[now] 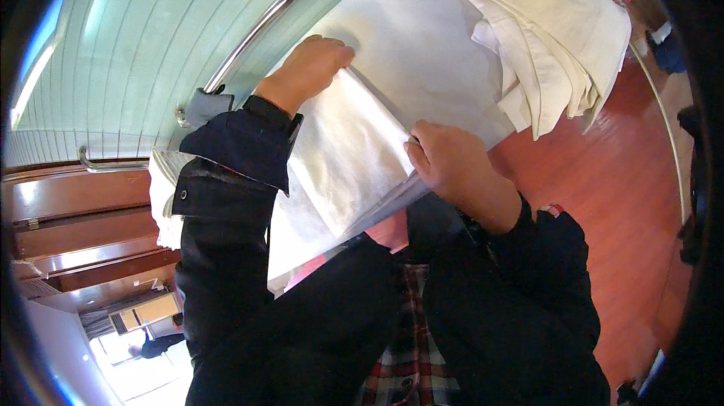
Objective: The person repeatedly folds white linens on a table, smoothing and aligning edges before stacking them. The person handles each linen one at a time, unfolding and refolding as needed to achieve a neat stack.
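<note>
A folded white cloth (350,157) lies before me on a table or board covered in white fabric (418,38). My left hand (311,69) grips its far left corner between curled fingers. At the opposite end of the same folded edge, my right hand (452,165) pinches the other corner with thumb and fingers. The edge between both hands is drawn straight. Creases run across the cloth's upper layer, and its lower part spreads towards my body.
A loose heap of white cloths (543,27) hangs over the far right edge. Metal handles (260,27) stick out from a ribbed glass partition (141,38) on the left. More white cloth (168,196) hangs behind my left sleeve. Reddish floor (616,225) lies to the right. Another person (161,345) is in the distance.
</note>
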### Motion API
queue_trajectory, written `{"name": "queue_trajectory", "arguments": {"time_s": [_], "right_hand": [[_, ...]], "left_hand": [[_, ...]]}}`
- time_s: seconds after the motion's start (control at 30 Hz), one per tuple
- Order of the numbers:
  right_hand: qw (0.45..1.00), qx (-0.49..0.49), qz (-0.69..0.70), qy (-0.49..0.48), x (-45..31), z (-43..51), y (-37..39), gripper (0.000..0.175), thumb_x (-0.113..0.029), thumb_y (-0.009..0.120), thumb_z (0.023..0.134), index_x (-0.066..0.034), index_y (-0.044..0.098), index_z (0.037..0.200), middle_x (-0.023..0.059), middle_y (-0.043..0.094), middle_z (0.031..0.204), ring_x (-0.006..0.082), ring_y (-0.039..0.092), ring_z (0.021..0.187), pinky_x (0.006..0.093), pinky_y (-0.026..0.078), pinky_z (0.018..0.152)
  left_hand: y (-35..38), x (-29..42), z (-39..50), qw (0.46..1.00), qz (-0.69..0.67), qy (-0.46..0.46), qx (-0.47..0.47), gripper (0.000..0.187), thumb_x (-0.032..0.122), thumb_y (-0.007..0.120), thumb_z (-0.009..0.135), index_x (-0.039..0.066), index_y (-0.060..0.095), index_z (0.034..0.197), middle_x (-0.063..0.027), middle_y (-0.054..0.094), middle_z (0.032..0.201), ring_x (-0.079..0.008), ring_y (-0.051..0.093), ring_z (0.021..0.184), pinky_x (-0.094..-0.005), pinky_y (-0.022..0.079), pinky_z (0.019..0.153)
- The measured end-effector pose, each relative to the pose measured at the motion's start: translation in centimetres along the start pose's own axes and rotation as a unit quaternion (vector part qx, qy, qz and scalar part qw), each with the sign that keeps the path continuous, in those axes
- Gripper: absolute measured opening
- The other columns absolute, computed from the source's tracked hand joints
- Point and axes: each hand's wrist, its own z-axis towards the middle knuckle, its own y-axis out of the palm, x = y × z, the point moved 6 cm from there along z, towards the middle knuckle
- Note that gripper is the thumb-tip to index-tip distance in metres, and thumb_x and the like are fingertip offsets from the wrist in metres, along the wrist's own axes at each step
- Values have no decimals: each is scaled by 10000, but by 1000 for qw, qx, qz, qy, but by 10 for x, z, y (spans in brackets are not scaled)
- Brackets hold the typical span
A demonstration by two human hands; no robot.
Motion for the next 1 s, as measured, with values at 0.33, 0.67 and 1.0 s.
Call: {"name": "queue_trajectory", "arguments": {"time_s": [0.33, 0.67, 1.0], "right_hand": [[999, 42, -28, -4, -6, 0, -5, 372, -351, 693, 948, 3, 651, 1055, 215, 678, 972, 428, 676, 864, 493, 527, 758], [964, 101, -40, -243, -143, 32, -57, 193, -191, 680, 955, -15, 653, 1029, 213, 667, 952, 419, 659, 892, 474, 517, 791], [865, 55, -174, -468, -167, -52, 79, 174, -48, 606, 914, -27, 569, 1083, 169, 565, 1229, 383, 573, 1205, 480, 464, 1024]], "left_hand": [[-29, 8, -26, 992, 86, 41, 85, 114, 65, 687, 814, 61, 625, 910, -150, 620, 917, -356, 629, 990, -474, 491, 916], [-194, 37, -244, 954, 129, -182, 200, 211, 105, 714, 855, 40, 619, 1032, -203, 674, 936, -449, 658, 900, -511, 519, 756], [-15, 181, -396, 893, 101, -414, 145, 167, 103, 615, 839, 84, 617, 1005, -71, 574, 897, -271, 598, 866, -409, 469, 826]]}}
